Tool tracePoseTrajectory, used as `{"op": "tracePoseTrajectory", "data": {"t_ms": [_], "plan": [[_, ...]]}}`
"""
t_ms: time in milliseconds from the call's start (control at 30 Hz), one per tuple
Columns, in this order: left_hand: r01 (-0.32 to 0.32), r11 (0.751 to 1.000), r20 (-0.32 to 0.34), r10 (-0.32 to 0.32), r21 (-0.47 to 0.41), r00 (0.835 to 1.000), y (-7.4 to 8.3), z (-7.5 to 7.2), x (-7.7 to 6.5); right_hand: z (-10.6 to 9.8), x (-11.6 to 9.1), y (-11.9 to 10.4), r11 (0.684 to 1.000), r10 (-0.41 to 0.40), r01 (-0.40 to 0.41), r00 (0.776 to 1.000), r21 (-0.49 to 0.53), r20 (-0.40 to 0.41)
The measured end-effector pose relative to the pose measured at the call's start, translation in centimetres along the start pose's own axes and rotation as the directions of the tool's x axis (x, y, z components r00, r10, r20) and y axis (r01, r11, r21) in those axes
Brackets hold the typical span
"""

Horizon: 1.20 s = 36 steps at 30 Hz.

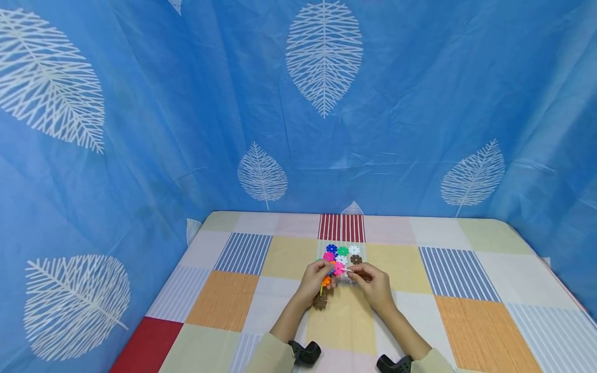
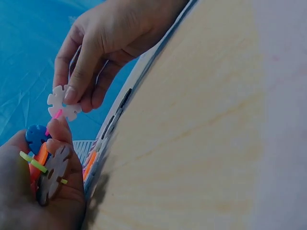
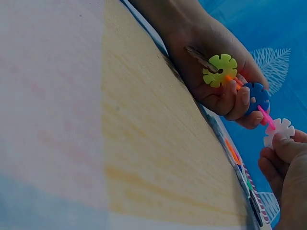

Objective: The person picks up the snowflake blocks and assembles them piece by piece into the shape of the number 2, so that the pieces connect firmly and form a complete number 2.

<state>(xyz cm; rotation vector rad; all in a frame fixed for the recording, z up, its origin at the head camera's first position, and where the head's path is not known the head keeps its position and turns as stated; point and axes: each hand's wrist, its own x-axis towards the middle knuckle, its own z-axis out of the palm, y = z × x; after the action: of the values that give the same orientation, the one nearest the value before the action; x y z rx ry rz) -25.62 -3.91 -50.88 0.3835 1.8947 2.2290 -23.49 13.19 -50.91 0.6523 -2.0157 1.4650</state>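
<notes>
My left hand (image 1: pixel 311 282) holds a chain of notched plastic snowflake discs. A brown disc (image 2: pixel 56 175), a yellow disc (image 3: pixel 223 69), an orange disc (image 1: pixel 326 281), a blue disc (image 3: pixel 257 98) and a pink disc (image 1: pixel 339 268) make it up, the brown hanging at the wrist end. Between thumb and fingertips, my right hand (image 1: pixel 377 286) pinches a white disc (image 2: pixel 57 99). Its edge meets the pink disc's edge at an angle, and the two overlap in both wrist views. Fingers of my left hand partly hide the orange disc.
Just beyond my hands, several loose discs lie on the patchwork cloth (image 1: pixel 340 321), among them a dark blue disc (image 1: pixel 331 248), a green disc (image 1: pixel 343 250), a white one and a brown disc (image 1: pixel 356 259). A blue leaf-patterned curtain (image 1: pixel 373 129) stands behind the table.
</notes>
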Motion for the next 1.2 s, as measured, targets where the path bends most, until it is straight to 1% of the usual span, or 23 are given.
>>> {"op": "tracePoseTrajectory", "data": {"t_ms": [67, 167, 233, 333, 467, 533, 600, 700, 767, 867, 933, 1000, 1067, 1133, 1200], "plan": [[0.003, 1.000, -0.006, -0.003, -0.014, 1.000, -0.7, -0.2, 0.3, 0.2, -0.1, 0.9, 1.000, -0.017, 0.017, 1.000, -0.005, -0.009], [0.013, 0.999, -0.032, -0.014, -0.044, 0.999, -1.7, -0.3, 0.9, 0.4, -0.4, 2.2, 0.998, -0.038, 0.037, 0.999, -0.041, -0.037], [0.017, 0.998, -0.051, -0.021, -0.063, 0.998, -2.0, -0.3, 1.0, 0.4, -0.5, 2.9, 0.997, -0.031, 0.027, 0.998, -0.068, -0.058], [0.028, 0.996, -0.081, -0.035, -0.084, 0.996, -2.1, -0.2, 1.1, 0.3, -0.6, 3.1, 0.993, -0.022, 0.013, 0.997, -0.113, -0.076], [0.047, 0.985, -0.146, -0.072, -0.168, 0.987, -2.0, -0.4, 1.2, 0.0, -0.5, 3.2, 0.986, 0.006, -0.030, 0.990, -0.163, -0.140], [0.053, 0.977, -0.176, -0.091, -0.208, 0.980, -1.9, -0.5, 1.3, -0.1, -0.4, 3.3, 0.982, 0.037, -0.067, 0.985, -0.174, -0.167], [0.053, 0.974, -0.189, -0.096, -0.220, 0.977, -1.9, -0.7, 1.3, -0.1, -0.4, 3.3, 0.977, 0.074, -0.106, 0.982, -0.187, -0.172], [0.055, 0.976, -0.197, -0.098, -0.209, 0.975, -1.8, -0.8, 1.4, -0.1, -0.4, 3.4, 0.956, 0.122, -0.154, 0.983, -0.249, -0.139], [0.052, 0.977, -0.207, -0.095, -0.205, 0.974, -1.7, -0.8, 1.4, -0.2, -0.4, 3.6, 0.931, 0.139, -0.169, 0.984, -0.324, -0.115], [0.038, 0.980, -0.225, -0.082, -0.194, 0.971, -1.6, -1.0, 1.3, -0.1, -0.3, 3.8, 0.882, 0.142, -0.164, 0.986, -0.442, -0.082], [0.014, 0.984, -0.234, -0.056, -0.179, 0.970, -1.6, -1.1, 1.2, 0.1, -0.1, 4.0, 0.863, 0.129, -0.138, 0.990, -0.487, -0.053], [-0.014, 0.987, -0.244, -0.027, -0.162, 0.969, -1.6, -1.3, 1.2, 0.4, 0.2, 4.1, 0.860, 0.106, -0.096, 0.994, -0.502, -0.009], [-0.034, 0.986, -0.248, -0.007, -0.161, 0.969, -1.6, -1.5, 1.2, 0.7, 0.5, 4.2, 0.872, 0.090, -0.052, 0.994, -0.487, 0.055], [-0.037, 0.985, -0.247, -0.006, -0.168, 0.969, -1.5, -1.6, 1.2, 1.1, 0.9, 4.2, 0.883, 0.084, -0.019, 0.989, -0.469, 0.120], [-0.027, 0.984, -0.243, -0.016, -0.175, 0.970, -1.4, -1.8, 1.3, 1.4, 1.1, 4.3, 0.883, 0.088, 0.002, 0.981, -0.469, 0.171]]}}
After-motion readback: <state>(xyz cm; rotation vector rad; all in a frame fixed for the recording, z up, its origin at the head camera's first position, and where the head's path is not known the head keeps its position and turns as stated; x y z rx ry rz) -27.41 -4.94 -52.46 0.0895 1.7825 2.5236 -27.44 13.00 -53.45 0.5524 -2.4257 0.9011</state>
